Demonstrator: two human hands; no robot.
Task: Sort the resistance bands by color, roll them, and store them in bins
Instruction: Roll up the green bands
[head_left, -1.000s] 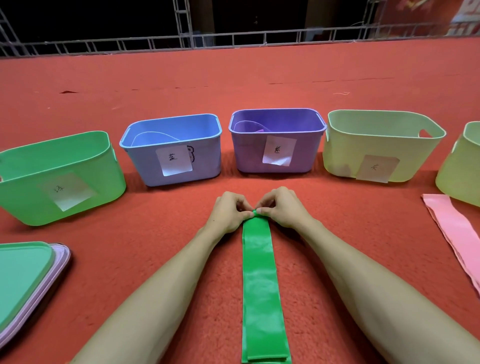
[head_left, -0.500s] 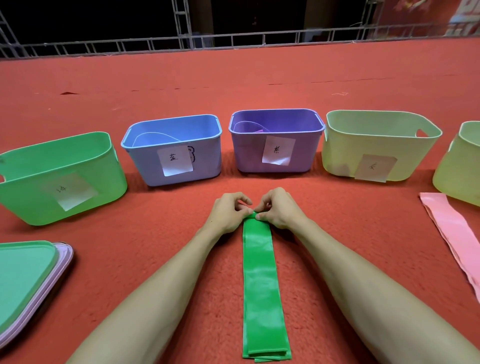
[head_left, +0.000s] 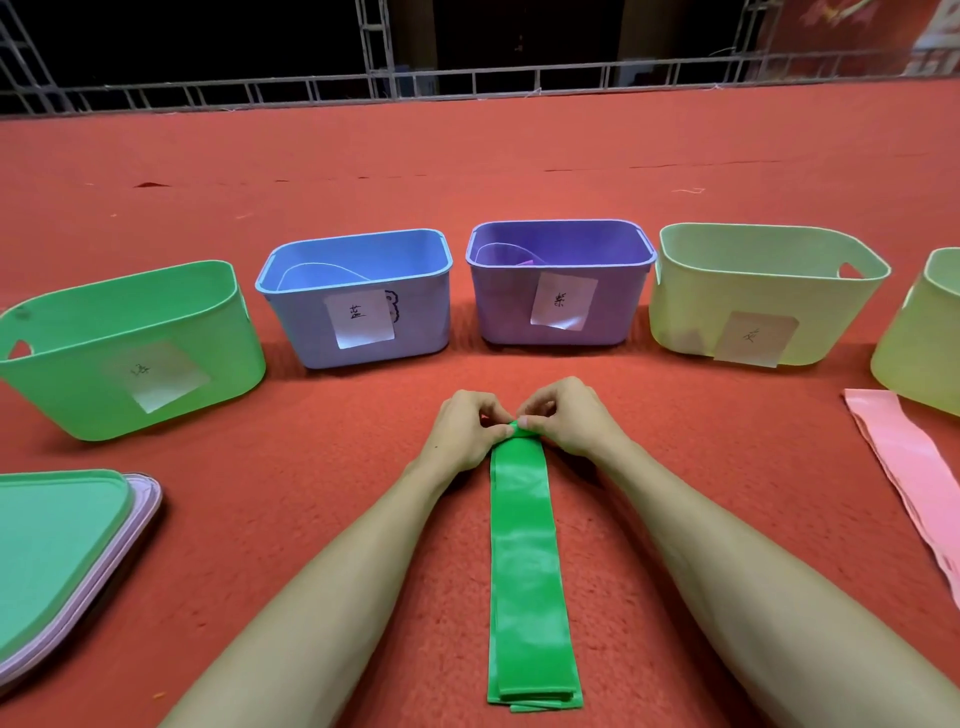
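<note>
Inside the purple bin (head_left: 500, 312), a purple bit (head_left: 524, 261); green band (head_left: 524, 545) pinched outside.

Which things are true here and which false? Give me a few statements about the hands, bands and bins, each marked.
1. The left hand and right hand pinch the far end of the green resistance band. True.
2. The pink band lies inside a bin. False: it lies on the red carpet.
3. The purple bin stands between the blue bin and a pale green bin. True.
4. The green resistance band is fully rolled. False: only its far end is turned over; the rest lies flat.
</note>
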